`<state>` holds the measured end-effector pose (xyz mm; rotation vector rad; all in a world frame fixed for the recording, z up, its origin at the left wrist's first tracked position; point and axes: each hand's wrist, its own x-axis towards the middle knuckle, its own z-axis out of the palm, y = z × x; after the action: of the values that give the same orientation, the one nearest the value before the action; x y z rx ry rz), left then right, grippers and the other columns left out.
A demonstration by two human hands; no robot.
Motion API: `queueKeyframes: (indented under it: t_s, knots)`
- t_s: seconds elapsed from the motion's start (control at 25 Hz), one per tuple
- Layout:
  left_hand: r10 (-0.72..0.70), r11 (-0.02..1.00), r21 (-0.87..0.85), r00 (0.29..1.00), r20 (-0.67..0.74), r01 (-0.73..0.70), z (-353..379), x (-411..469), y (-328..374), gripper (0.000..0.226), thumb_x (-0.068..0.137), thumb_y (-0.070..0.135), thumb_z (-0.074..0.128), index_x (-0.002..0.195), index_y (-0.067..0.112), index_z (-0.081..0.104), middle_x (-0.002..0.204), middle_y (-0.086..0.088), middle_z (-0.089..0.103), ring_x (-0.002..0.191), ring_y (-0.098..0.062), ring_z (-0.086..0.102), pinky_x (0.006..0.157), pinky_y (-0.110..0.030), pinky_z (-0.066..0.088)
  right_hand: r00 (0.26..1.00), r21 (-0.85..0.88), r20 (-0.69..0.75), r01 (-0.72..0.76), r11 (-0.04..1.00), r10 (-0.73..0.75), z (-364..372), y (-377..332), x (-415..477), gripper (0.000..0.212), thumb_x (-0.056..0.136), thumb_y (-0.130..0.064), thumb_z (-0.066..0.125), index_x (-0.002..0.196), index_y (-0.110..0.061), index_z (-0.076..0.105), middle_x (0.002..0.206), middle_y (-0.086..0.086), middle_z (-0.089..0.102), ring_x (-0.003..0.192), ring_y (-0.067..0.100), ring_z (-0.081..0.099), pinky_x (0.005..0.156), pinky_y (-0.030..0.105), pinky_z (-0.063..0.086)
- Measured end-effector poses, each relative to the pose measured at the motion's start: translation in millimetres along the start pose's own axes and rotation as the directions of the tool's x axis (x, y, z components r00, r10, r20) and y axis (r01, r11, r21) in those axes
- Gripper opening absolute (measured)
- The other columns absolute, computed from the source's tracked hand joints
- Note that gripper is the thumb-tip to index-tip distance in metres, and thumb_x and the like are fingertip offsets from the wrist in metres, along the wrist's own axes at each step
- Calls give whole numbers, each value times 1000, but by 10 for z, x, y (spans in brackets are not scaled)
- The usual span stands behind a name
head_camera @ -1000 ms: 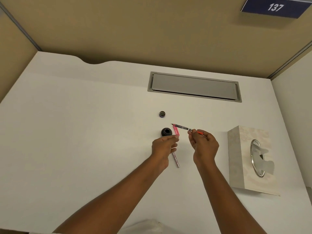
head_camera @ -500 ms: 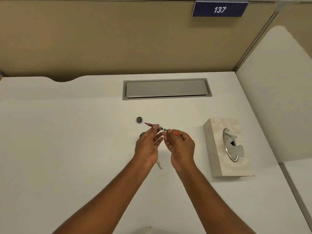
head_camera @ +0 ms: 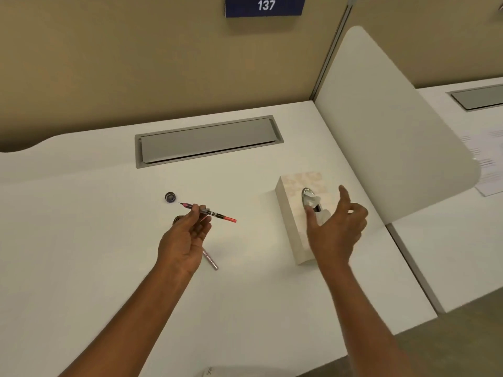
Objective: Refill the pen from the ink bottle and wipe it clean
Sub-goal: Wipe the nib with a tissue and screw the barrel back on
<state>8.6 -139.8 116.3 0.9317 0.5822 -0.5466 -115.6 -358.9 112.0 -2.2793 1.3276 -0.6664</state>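
Observation:
My left hand (head_camera: 187, 235) pinches a thin pen (head_camera: 211, 212) with a pink grip and an orange-red rear end, its nib pointing left toward the small dark bottle cap (head_camera: 170, 197) lying on the white desk (head_camera: 81, 240). The ink bottle (head_camera: 178, 220) is almost wholly hidden behind my left fingers. A pink-silver pen barrel (head_camera: 211, 260) lies on the desk just under that hand. My right hand (head_camera: 336, 227) hovers with spread fingers over the tissue box (head_camera: 291, 213), close to its metal-ringed opening (head_camera: 309, 198) where a tissue sticks up.
A grey cable flap (head_camera: 209, 140) is set into the desk at the back. A white divider panel (head_camera: 386, 126) stands at the right, with a neighbouring desk and papers (head_camera: 487, 164) beyond. A beige partition wall carries a sign reading 137 (head_camera: 265, 5).
My right hand let go of the pen and moved right to the tissue box. My left hand now holds the pen alone. The view swung to the right.

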Motion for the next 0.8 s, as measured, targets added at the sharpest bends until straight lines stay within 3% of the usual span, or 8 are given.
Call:
queueKeyframes:
  t_s: [0.08, 0.16, 0.32, 0.4, 0.48, 0.6, 0.68, 0.8]
  knots:
    - [1, 1000, 17, 1000, 11, -1, 49, -63, -22, 13, 85, 13, 61, 74, 10, 68, 71, -2, 74, 83, -17, 66, 89, -31, 50, 968, -135, 248, -2, 991, 36, -13, 218, 210, 85, 81, -38, 70, 148, -34, 16, 114, 17, 43, 94, 34, 50, 79, 45, 47]
    - [11, 999, 50, 1000, 18, -12, 86, -112, -38, 17, 84, 12, 62, 69, 11, 70, 70, -1, 74, 80, -16, 66, 86, -30, 50, 887, -130, 462, 49, 990, 16, 26, 327, 371, 86, 85, -29, 67, 148, -39, 10, 108, 18, 47, 93, 34, 55, 76, 41, 47]
    - [30, 995, 95, 999, 28, -32, 92, -156, -71, 9, 84, 11, 62, 76, 9, 67, 69, 1, 73, 79, -14, 66, 84, -28, 50, 788, -82, 615, 99, 992, -27, 208, 353, 553, 72, 87, -11, 63, 147, -28, 26, 111, 18, 51, 102, 32, 54, 81, 32, 41]
    - [34, 994, 107, 999, 27, -37, 102, -175, -90, 8, 84, 10, 62, 78, 8, 67, 68, 1, 73, 78, -13, 66, 85, -28, 50, 776, -47, 625, 146, 988, -85, 292, 395, 608, 56, 86, -5, 62, 138, -16, 46, 112, 19, 55, 104, 34, 56, 79, 26, 37]
    - [42, 992, 119, 999, 32, -45, 116, -200, -110, 9, 83, 9, 62, 77, 7, 69, 68, 1, 73, 77, -13, 66, 86, -28, 51, 811, -24, 553, 245, 969, -191, 344, 418, 639, 23, 83, -4, 59, 104, -3, 67, 95, 22, 63, 94, 40, 58, 71, 29, 37]
    - [63, 988, 141, 998, 29, -66, 111, -216, -136, 10, 83, 8, 63, 75, 6, 70, 70, 0, 72, 77, -14, 66, 82, -28, 52, 862, -19, 430, 304, 952, -267, 355, 449, 612, 13, 76, 5, 59, 65, 11, 60, 66, 29, 58, 71, 46, 54, 61, 43, 41]
    - [82, 985, 151, 996, 28, -86, 106, -219, -142, 9, 82, 7, 64, 76, 6, 71, 70, 0, 72, 77, -13, 67, 79, -27, 51, 883, 24, 404, 250, 968, -238, 356, 480, 613, 15, 79, 5, 59, 65, 9, 57, 64, 25, 53, 67, 41, 51, 59, 42, 37]
    - [102, 982, 159, 995, 20, -104, 113, -233, -149, 12, 81, 5, 64, 72, 7, 71, 68, 0, 72, 75, -13, 67, 81, -27, 51, 918, 84, 391, 43, 996, -72, 380, 453, 603, 14, 90, -5, 51, 85, 8, 54, 82, 20, 55, 78, 35, 51, 66, 32, 31]
